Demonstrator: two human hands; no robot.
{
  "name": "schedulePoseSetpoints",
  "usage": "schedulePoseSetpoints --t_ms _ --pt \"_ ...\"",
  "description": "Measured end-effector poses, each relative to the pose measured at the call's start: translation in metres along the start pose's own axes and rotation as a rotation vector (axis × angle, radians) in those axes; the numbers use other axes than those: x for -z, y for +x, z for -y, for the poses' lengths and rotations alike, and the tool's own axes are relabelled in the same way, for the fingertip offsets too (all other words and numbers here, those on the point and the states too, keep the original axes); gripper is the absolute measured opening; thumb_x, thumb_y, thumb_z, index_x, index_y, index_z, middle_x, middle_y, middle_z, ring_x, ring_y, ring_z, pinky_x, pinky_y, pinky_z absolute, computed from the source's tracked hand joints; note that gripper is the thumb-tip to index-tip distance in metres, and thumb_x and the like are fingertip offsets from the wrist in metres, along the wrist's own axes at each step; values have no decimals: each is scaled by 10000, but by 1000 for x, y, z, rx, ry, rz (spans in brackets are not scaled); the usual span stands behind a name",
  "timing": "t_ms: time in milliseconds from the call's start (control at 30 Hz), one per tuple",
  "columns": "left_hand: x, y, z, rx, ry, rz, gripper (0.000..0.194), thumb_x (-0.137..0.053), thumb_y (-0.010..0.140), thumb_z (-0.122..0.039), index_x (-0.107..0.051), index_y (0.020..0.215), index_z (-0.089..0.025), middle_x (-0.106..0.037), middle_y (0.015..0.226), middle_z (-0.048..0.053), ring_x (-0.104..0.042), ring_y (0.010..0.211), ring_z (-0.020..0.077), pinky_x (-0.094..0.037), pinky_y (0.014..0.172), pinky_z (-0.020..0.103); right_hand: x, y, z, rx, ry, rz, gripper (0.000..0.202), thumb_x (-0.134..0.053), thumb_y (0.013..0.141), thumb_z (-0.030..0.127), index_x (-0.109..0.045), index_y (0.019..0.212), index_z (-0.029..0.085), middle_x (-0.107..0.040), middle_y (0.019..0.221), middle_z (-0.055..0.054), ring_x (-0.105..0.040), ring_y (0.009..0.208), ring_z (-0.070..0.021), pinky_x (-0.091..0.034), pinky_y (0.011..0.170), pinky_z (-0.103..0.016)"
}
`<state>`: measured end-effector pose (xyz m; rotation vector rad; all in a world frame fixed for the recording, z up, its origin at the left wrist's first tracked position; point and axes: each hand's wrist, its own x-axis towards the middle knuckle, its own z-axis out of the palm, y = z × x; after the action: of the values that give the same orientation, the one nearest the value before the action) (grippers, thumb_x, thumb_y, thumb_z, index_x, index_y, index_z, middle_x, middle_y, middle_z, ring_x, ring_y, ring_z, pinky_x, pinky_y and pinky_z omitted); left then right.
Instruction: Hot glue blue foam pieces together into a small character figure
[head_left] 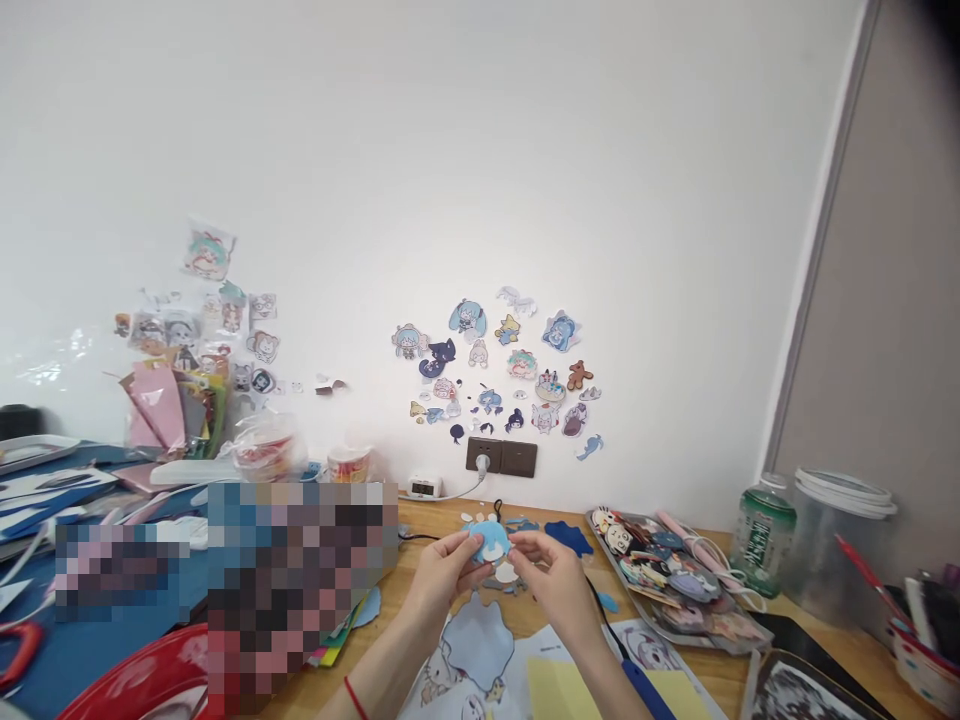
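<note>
Between my two hands is a small light blue and white felt piece, held up over the wooden desk. My left hand pinches its left edge with thumb and fingers. At the right edge, the fingertips of my right hand close on the same piece. Small white and blue scraps lie just behind and below it. A larger pale blue felt sheet with a wavy edge rests on printed paper nearer to me. Dark blue felt lies behind my right hand.
On the right stand a metal tray of cartoon figure pieces, a green bottle, a clear bucket and a pen cup. A blue-handled tool with a cord lies by my right forearm. Leftward are a red bowl and blue cloth.
</note>
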<state>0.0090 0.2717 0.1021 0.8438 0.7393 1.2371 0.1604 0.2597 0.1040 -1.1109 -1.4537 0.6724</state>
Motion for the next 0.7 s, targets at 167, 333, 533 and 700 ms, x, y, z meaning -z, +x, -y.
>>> schedulePoseSetpoints --t_ms 167,333,533,700 --pt "0 0 0 6 -10 2 117 -634 772 -163 -704 836 -95 -727 800 85 -670 652 126 -558 669 193 0 0 0 25 -44 2 190 -595 713 282 -677 812 142 -696 742 -82 -635 695 -211 -510 612 -281" --pt "0 1 -1 12 -13 -10 107 -651 757 -159 -701 813 -84 -726 799 94 -672 649 132 -561 662 199 1 0 -1 27 -78 -6 188 -591 723 294 -682 813 155 -703 747 -74 -642 706 -215 -509 615 -280" --pt "1 1 0 10 -17 -26 99 -661 746 -146 -695 808 -77 -724 772 104 -672 646 134 -558 652 197 1 1 -1 19 -93 1 200 -600 722 310 -689 819 160 -714 751 -74 -652 702 -220 -504 547 -260" --pt "2 2 0 12 -23 -31 93 -630 768 -130 -694 806 -75 -724 767 107 -672 650 134 -557 661 200 2 0 2 9 -99 -5 205 -596 724 321 -689 817 164 -718 758 -73 -656 701 -222 -488 473 -238"
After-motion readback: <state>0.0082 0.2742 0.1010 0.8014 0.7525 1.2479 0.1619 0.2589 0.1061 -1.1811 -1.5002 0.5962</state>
